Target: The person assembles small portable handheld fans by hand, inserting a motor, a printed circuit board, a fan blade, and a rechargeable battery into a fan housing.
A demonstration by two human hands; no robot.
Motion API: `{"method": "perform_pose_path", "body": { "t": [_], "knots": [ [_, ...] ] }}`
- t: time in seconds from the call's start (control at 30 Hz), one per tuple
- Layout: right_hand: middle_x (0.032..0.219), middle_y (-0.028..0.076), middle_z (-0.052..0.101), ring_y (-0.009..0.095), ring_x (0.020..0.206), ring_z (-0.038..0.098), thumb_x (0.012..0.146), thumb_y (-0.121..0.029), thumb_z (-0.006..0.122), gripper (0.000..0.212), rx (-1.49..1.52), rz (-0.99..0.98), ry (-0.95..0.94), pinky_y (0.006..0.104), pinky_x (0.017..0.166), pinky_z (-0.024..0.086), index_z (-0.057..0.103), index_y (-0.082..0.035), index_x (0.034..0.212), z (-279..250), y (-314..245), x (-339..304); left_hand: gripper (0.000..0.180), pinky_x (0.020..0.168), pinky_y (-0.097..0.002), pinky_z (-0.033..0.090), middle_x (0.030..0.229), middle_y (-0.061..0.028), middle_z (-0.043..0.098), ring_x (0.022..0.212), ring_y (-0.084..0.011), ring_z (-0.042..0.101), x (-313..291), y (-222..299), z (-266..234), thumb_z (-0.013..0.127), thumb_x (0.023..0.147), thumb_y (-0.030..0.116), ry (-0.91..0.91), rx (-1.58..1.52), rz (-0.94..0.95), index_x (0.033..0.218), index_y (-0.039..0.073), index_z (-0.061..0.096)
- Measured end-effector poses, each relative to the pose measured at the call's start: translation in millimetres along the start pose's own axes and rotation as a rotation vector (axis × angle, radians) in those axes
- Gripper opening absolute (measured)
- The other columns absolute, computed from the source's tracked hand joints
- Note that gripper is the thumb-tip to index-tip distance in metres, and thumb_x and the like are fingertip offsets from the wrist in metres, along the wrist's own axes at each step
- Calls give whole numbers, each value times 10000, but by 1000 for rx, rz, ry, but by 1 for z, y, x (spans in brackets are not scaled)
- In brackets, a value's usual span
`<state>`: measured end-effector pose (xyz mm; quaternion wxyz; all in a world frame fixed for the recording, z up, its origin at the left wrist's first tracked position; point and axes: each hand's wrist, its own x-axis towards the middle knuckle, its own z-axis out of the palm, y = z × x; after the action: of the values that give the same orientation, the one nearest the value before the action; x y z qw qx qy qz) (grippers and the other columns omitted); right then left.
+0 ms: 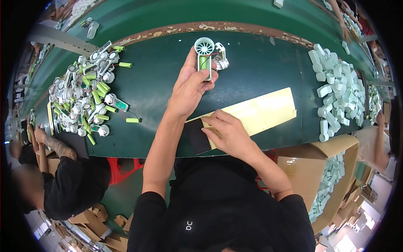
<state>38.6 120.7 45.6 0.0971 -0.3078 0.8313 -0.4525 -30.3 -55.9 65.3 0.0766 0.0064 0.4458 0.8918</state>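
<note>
Head: fan [204, 46] held up toward worktop's [260, 63] far edge, left hand [192, 84] wrapped round it | right hand [226, 132] half-curled at yellow sheet [264, 110] by near edge, pinch unclear | black strip [195, 136] apparently being peeled; fine fingertip lift called for

A big green table [260, 59] that stood over a green floor [140, 195], a red seat [116, 174] that was near it, bright light [346, 244] that shone at lower right

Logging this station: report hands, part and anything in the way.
Left hand gripping fan unit, green battery showing. Right hand at yellow sheet and black strip, grip unclear. Left heap, right heap: both apart from hands.
</note>
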Motion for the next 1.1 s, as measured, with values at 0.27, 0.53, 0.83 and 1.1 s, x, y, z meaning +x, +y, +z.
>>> {"method": "perform_pose_path", "body": {
  "t": [0.27, 0.53, 0.83, 1.1],
  "knots": [
    [978, 117, 601, 311, 895, 648, 877, -22, 742, 305, -157, -132, 40, 404, 793, 549, 693, 62, 1166, 20, 5, 0, 810, 688, -245, 407, 1184, -77, 526, 882, -119, 505, -4, 3, 1, 512, 958, 1, -90, 19, 43, 1657, 84, 111],
    [883, 111, 613, 306, 842, 651, 795, 14, 779, 196, 99, 125, 64, 411, 744, 546, 696, -13, 971, 21, 3, 6, 845, 709, -238, 403, 1247, -75, 526, 950, -140, 512, -10, 4, 6, 541, 956, 57, -59, 73, 47, 1682, 96, 110],
    [858, 100, 656, 245, 785, 684, 790, 57, 777, 144, 164, 143, 21, 357, 723, 570, 683, 23, 893, 19, 10, 7, 814, 729, -250, 426, 1257, -62, 532, 967, -136, 525, -4, -24, 5, 519, 1017, 55, -21, -29, 54, 1690, 139, 69],
    [885, 70, 664, 179, 835, 662, 819, 59, 771, 121, 418, 91, -54, 319, 772, 544, 680, 0, 874, -2, 24, 2, 751, 688, -240, 427, 1261, -70, 516, 900, -107, 497, 6, -48, 1, 451, 1049, 29, 50, -67, 141, 1669, 94, 32]
  ]
}}
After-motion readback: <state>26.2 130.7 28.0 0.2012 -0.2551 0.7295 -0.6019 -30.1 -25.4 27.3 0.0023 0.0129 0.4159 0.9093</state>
